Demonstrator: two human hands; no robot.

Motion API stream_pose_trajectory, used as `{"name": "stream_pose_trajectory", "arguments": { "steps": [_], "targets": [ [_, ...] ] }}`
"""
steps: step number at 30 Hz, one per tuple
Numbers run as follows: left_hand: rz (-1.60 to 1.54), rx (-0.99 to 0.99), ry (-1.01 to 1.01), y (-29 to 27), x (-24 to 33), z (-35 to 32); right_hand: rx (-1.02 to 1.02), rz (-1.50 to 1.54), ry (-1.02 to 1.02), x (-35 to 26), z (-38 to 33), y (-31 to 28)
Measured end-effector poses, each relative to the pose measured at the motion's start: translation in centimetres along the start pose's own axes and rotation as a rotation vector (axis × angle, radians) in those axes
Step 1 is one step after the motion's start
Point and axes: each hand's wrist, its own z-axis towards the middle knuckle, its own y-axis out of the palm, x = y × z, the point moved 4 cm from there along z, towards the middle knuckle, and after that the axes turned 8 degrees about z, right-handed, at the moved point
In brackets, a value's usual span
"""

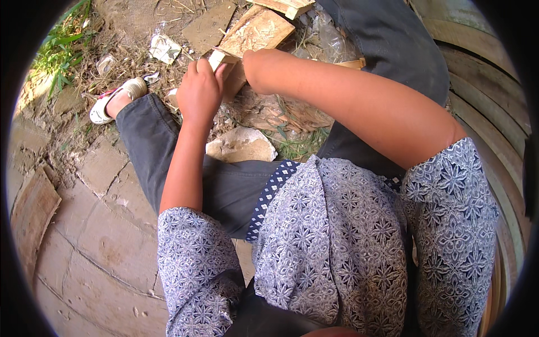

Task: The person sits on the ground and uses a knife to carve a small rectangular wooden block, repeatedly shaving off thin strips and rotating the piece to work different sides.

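My left hand (200,90) is closed round a small pale piece of wood (220,58), its light end standing out above my fingers. Close beside it on the right, my right hand (259,68) is curled shut, its back toward me. Whatever its fingers grip is hidden by the hand and wrist. Just beyond both hands lies a rough, light-brown wooden slab (258,31) with a chipped surface. Below the hands, a worn, splintered piece of wood (281,115) rests on the ground.
A flat brown tile (209,27) and a pale wooden block (286,5) lie farther off. A broken whitish stone (241,145) is near my lap. Clear plastic (331,39) lies by my right leg. Curved wooden slats (483,90) line the right. Paving (101,247) covers the left.
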Motion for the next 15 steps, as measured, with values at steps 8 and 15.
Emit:
{"name": "stream_pose_trajectory", "arguments": {
  "steps": [8, 15],
  "targets": [
    [0.028, -0.024, -0.019, 0.8, -0.3, -0.5, -0.099, -0.187, -0.069, -0.9, -1.4, 0.0],
    [0.036, -0.016, -0.050, 0.7, 0.0, -0.4, -0.073, -0.105, 0.080, 1.0, 0.5, 1.5]
  ]
}}
